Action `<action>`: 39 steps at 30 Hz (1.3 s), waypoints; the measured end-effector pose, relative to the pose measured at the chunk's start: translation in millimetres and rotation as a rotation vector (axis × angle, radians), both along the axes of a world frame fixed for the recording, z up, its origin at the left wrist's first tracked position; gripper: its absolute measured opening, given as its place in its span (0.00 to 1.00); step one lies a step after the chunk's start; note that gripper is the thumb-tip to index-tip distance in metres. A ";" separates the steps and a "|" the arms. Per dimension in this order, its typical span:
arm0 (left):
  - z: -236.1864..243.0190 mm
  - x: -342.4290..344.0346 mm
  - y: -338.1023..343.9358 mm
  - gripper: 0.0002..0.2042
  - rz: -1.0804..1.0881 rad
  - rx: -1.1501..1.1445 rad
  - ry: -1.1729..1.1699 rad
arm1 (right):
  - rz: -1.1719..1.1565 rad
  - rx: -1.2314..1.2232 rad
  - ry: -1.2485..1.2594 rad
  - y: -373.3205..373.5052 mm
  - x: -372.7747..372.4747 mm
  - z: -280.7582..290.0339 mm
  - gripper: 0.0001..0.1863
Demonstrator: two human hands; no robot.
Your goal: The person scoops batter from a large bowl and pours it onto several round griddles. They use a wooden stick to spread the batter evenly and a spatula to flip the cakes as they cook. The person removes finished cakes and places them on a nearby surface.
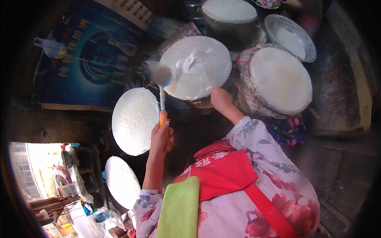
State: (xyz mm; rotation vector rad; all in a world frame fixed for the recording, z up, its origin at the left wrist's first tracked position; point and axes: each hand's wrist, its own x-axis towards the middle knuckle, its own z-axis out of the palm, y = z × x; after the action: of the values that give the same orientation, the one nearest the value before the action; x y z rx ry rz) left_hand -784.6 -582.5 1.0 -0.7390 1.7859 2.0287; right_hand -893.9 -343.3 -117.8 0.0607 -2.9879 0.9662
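Here, left hand [160, 137] grips ladle [162, 85]; right hand [220, 99] closed at griddle [197, 67] edge.

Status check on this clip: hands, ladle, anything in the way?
Left hand shut on ladle handle, bowl beside batter griddle. Right hand at its near rim, grip unclear. Nothing blocking.
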 end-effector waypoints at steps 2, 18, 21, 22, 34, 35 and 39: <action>-2.9 -3.1 -5.6 0.12 -0.003 -0.027 0.020 | -0.103 -0.004 0.024 21.2 -4.7 0.8 0.10; -31.9 -41.5 -15.0 0.09 0.019 -0.196 0.000 | 0.451 0.111 -0.064 21.8 -2.5 12.4 0.08; -26.2 -41.2 -0.6 0.08 0.000 -0.231 -0.046 | 0.225 0.022 -0.063 49.6 4.6 1.9 0.14; -25.1 -40.4 2.6 0.08 0.002 -0.214 -0.041 | 0.196 -0.003 -0.116 54.6 8.6 0.7 0.14; -2.8 -30.5 13.3 0.10 0.102 -0.012 -0.087 | 0.207 -0.243 -0.125 14.2 30.3 -6.2 0.17; -4.0 -29.6 16.5 0.10 0.077 0.001 -0.071 | 0.166 -0.293 -0.190 7.9 35.0 -24.9 0.16; -7.9 -26.3 18.9 0.17 0.099 0.109 -0.066 | 0.226 -0.590 -0.366 -35.1 47.2 -42.8 0.14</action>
State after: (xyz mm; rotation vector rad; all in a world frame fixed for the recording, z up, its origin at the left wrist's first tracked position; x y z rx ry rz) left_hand -810.9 -563.6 -6.9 -0.8659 1.6188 2.1196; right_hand -846.8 -378.5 -160.6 0.2453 -2.8824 2.0419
